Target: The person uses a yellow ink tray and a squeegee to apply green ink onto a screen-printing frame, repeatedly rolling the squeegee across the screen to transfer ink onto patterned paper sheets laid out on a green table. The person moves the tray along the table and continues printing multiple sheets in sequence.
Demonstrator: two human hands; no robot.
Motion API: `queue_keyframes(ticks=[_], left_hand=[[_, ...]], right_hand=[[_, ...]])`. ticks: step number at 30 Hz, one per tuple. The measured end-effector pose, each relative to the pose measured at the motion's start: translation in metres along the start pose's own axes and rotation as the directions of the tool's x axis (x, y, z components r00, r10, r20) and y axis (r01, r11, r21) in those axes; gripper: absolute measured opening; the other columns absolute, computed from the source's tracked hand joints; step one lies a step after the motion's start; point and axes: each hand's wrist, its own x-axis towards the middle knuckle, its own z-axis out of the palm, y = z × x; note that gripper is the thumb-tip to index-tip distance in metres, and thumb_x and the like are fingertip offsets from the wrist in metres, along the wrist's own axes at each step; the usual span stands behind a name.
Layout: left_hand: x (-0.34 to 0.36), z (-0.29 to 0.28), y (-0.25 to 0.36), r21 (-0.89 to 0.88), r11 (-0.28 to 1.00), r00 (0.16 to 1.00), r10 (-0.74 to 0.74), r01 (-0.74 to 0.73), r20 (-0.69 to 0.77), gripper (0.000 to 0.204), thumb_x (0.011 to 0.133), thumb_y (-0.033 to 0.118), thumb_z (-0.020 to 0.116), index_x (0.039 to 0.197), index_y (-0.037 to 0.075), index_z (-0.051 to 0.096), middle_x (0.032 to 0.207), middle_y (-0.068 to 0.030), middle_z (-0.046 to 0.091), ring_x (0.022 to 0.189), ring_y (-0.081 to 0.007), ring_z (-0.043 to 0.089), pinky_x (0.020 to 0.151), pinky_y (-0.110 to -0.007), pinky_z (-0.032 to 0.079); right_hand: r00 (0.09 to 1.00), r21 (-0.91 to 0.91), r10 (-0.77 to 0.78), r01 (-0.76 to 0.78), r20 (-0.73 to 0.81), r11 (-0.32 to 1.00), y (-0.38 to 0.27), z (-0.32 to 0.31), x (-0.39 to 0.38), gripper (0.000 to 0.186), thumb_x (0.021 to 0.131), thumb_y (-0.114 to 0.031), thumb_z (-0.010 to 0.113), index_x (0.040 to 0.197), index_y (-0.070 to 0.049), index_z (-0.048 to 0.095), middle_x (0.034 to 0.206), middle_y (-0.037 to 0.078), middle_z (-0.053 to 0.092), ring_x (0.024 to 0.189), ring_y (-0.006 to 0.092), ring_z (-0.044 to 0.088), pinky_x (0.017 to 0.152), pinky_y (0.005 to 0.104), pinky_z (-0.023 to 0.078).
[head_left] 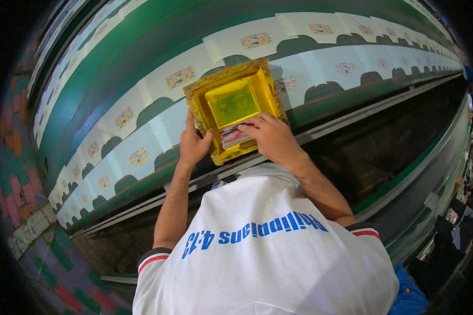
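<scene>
Head view: a squarish, thick-rimmed frame (277,98), crusted with yellow, rests tilted over the near row of sheets (108,198) on a long, glossy green table (157,37). Within it, a smooth, translucent yellow-green panel (235,104) lies toward the far side, and a smeared greyish-pink strip (233,138) toward the near side. The left hand (194,144), partly closed, clasps the frame's left side, thumb at the rim and a finger stretched along the outer edge. The right hand (272,135) crosses the near right part of the frame, fingers curled down at the strip; whether they grip anything cannot be told. The sheets are thin, pale and scalloped, with small speckled multicoloured prints. A straight grey metal rail (373,108) edges the table's near side.
</scene>
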Motion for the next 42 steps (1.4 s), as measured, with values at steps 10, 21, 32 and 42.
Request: queue_keyframes(ticks=[10, 21, 32, 42], left_hand=[[0.056, 0.132, 0.088, -0.060, 0.979, 0.977, -0.189, 0.196, 0.103, 0.107, 0.093, 0.019, 0.078, 0.177, 0.006, 0.015, 0.104, -0.0234, 0.083, 0.077, -0.0323, 0.082, 0.069, -0.042, 0.064], [0.060, 0.129, 0.102, -0.166, 0.928, 0.940, -0.313, 0.333, 0.136, 0.100, 0.093, 0.011, 0.075, 0.178, 0.008, 0.021, 0.107, -0.0166, 0.083, 0.076, -0.0177, 0.077, 0.066, -0.034, 0.063], [0.058, 0.132, 0.077, -0.055, 0.985, 0.983, -0.155, 0.161, 0.094, 0.101, 0.094, 0.021, 0.075, 0.178, 0.010, 0.021, 0.109, -0.0239, 0.083, 0.082, -0.0308, 0.082, 0.076, -0.043, 0.065], [0.060, 0.124, 0.091, 0.100, 0.972, 0.954, -0.230, 0.215, 0.190, 0.112, 0.094, 0.031, 0.074, 0.177, 0.007, 0.003, 0.091, -0.0331, 0.077, 0.081, -0.0513, 0.077, 0.076, -0.057, 0.061]], right_hand=[[0.998, 0.042, 0.058, -0.058, -0.011, 0.997, 0.140, -0.060, -0.057, 0.041, 0.091, -0.005, 0.069, 0.130, -0.011, 0.079, 0.131, 0.008, 0.070, 0.126, 0.0310, 0.065, 0.109, 0.0440, 0.056], [1.000, 0.023, -0.003, 0.002, 0.031, 1.000, 0.151, -0.057, -0.056, 0.046, 0.092, 0.000, 0.071, 0.137, -0.011, 0.077, 0.136, 0.011, 0.068, 0.134, 0.0307, 0.060, 0.115, 0.0456, 0.053], [0.998, 0.029, 0.022, -0.024, 0.058, 0.999, 0.146, -0.071, -0.041, 0.044, 0.091, -0.002, 0.071, 0.132, -0.012, 0.079, 0.129, 0.008, 0.073, 0.126, 0.0281, 0.066, 0.110, 0.0431, 0.056], [0.997, -0.007, 0.020, -0.021, -0.080, 1.000, 0.146, -0.059, -0.049, 0.042, 0.091, 0.002, 0.064, 0.127, -0.011, 0.081, 0.125, 0.009, 0.075, 0.120, 0.0318, 0.068, 0.104, 0.0456, 0.058]])
